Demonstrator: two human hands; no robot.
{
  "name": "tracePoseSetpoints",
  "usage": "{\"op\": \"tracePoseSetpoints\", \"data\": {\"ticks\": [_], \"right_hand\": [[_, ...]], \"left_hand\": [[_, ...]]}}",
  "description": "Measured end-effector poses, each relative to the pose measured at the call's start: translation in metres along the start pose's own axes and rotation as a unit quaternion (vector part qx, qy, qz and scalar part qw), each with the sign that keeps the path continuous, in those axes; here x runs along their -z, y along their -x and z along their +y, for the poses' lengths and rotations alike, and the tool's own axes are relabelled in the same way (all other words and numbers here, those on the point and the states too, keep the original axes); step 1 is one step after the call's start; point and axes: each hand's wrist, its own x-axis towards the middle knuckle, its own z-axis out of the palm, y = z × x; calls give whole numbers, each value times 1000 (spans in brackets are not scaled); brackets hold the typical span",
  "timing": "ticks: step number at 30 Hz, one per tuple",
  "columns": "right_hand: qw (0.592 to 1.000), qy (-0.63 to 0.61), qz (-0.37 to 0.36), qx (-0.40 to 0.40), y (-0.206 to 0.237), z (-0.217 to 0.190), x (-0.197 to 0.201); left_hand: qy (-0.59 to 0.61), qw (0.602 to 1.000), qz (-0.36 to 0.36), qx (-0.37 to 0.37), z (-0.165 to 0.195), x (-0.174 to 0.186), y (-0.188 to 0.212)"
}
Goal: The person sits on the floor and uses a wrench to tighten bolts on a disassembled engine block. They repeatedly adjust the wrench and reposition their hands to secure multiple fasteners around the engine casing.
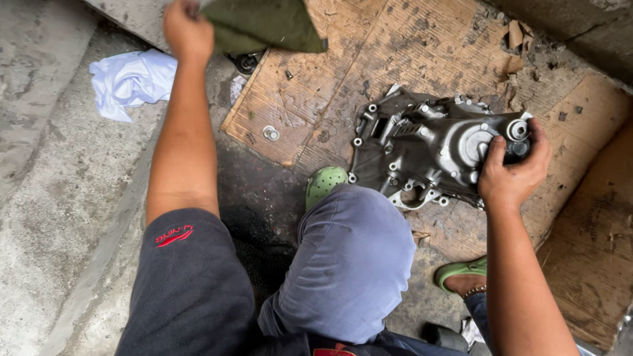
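**Engine cover held on worn cardboard**

Stained concrete floor [59, 198] runs under a torn, greasy sheet of cardboard [395, 59], and on that cardboard lies a grey cast-metal engine cover [422, 151], its ribbed inner face turned up. The right hand [513, 173] is closed over the cover's right end, fingers wrapped round the edge and thumb pressed beside a round boss. The left hand [186, 29] is raised well to the upper left of the cover, fingers pinched shut on an olive-green cloth [264, 25] that hangs spread out from it. A small metal washer [271, 134] rests on the cardboard to the left of the cover. Farther left of the cover, off the cardboard, a crumpled white rag [132, 79] lies on the concrete. A green clog [325, 184] sits just beside the cover's lower left corner, and a second green clog [461, 270] shows below the cover, by the right forearm.
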Motion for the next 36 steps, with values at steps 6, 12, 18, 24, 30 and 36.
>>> {"op": "tracePoseSetpoints", "data": {"ticks": [6, 12, 18, 24, 30, 36], "right_hand": [[1000, 7, -5, 3, 1, 8, -2], [1000, -25, 6, 10, 1, 5, -5], [997, -64, 32, -6, -1, 6, 10], [998, -34, 37, -32, 1, -12, 39], [990, -114, -79, -18, -8, 12, 91], [880, -391, -134, -235, 18, 83, 133]], "left_hand": [[-114, 922, -255, 267, -44, 27, 99], [-63, 864, -422, 267, -26, 32, 186], [46, 881, -445, 152, 29, 37, 164], [128, 925, -350, -79, 166, 117, 41], [200, 907, -295, -224, 341, 239, 28], [203, 845, -321, -376, 410, 264, 81]]}}
